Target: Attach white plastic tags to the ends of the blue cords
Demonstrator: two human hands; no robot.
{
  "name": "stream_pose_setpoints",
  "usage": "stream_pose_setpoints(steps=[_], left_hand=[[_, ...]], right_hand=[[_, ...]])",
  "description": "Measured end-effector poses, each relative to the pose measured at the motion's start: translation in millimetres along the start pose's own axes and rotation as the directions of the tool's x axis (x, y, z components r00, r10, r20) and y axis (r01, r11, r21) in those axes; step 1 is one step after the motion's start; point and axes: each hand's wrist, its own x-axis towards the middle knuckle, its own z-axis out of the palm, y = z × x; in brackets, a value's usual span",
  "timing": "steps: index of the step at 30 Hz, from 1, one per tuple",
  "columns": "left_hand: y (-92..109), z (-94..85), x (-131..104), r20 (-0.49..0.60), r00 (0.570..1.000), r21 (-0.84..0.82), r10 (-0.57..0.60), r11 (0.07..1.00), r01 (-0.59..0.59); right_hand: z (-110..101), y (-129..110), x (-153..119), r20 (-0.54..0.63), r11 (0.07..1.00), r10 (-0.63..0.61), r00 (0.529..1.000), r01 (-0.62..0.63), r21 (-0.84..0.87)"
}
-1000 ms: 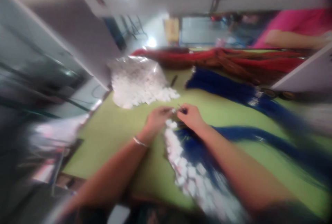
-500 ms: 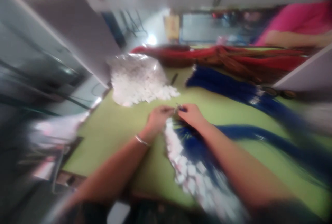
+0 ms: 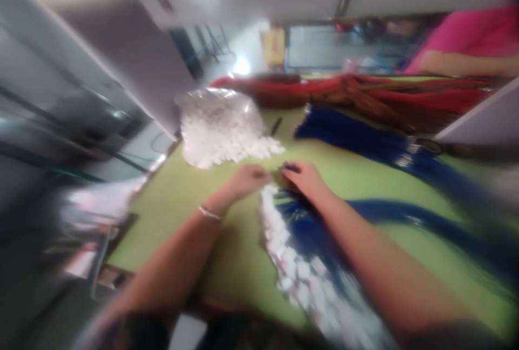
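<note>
My right hand (image 3: 302, 177) is closed around the end of a blue wire, with a small dark tip poking out at the fingers. Just left of it, my left hand (image 3: 247, 180) is pinched, wearing a bracelet at the wrist; whatever sits between its fingertips is too small and blurred to name. A narrow gap separates the two hands. Under my right forearm lies a bundle of blue wires (image 3: 300, 226), its loose ends fanned out. Beside the bundle runs a long row of small white pieces (image 3: 302, 271), reaching toward the table's near edge.
A clear plastic bag (image 3: 223, 128) of small white pieces lies behind my left hand. More blue wires (image 3: 348, 131) and red and brown wires (image 3: 324, 91) lie across the back of the green table (image 3: 174, 204). A person in a pink sleeve (image 3: 474, 31) is at far right.
My left hand has drawn slightly left, away from my right hand, and the gap between them has widened. The whole view has shifted a little.
</note>
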Motion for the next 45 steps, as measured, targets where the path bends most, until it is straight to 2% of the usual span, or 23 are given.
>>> stream_pose_setpoints(steps=[1,2,3,4,7,9,12,16,19,22,24,27,31,36,45], left_hand=[[-3,-0.9,8,-0.16,0.986,0.081,-0.037,0.995,0.05],[-6,-0.6,16,-0.304,0.951,0.154,-0.05,0.983,0.101],[-9,0.7,25,-0.402,0.915,0.217,-0.041,0.966,0.139],[-12,2.6,34,-0.449,0.893,0.273,-0.016,0.949,0.154],[-18,9.7,51,-0.454,0.888,0.413,0.075,0.901,0.135],[-22,13.4,54,-0.446,0.888,0.477,0.114,0.87,0.128],[-28,14.9,47,-0.426,0.892,0.513,0.15,0.853,0.101],[-37,11.0,31,-0.351,0.919,0.493,0.178,0.87,0.02],[-41,9.4,17,-0.398,0.912,0.329,0.097,0.943,0.043],[-37,13.6,5,-0.46,0.878,-0.08,-0.132,0.991,0.107],[-29,19.7,-2,-0.383,0.888,-0.359,-0.255,0.927,0.112],[-14,30.2,-7,-0.229,0.933,-0.589,-0.279,0.803,0.095],[-4,38.5,-9,-0.117,0.948,-0.701,-0.295,0.701,0.132],[-6,39.8,-10,-0.034,0.956,-0.781,-0.291,0.605,0.156],[-9,41.6,-9,0.007,0.969,-0.853,-0.248,0.504,0.135]], right_hand=[[1,1,0,0.003,1.0,-0.001,1.0,0.001,-0.004],[2,2,0,-0.002,1.0,0.001,1.0,-0.001,-0.009],[3,3,0,-0.014,1.0,0.003,1.0,-0.003,-0.014],[4,4,0,-0.031,1.0,0.002,1.0,-0.003,-0.018],[5,5,0,-0.078,0.999,-0.029,0.997,0.027,-0.022],[5,6,0,-0.084,0.998,-0.06,0.995,0.058,-0.023],[6,8,1,-0.071,0.996,-0.087,0.994,0.084,-0.04],[6,10,2,-0.067,0.992,-0.115,0.991,0.111,-0.053],[6,9,1,-0.072,0.991,-0.126,0.989,0.123,-0.051],[5,6,-2,-0.076,0.992,-0.113,0.991,0.108,-0.067],[5,4,-3,-0.07,0.991,-0.112,0.991,0.107,-0.074],[6,2,-5,-0.06,0.991,-0.112,0.992,0.108,-0.074],[6,0,-5,-0.084,0.996,-0.087,0.993,0.084,-0.038],[6,-4,-8,-0.074,0.996,-0.07,0.995,0.066,-0.054],[6,2,-7,-0.011,0.981,-0.15,0.989,0.148,-0.127]])
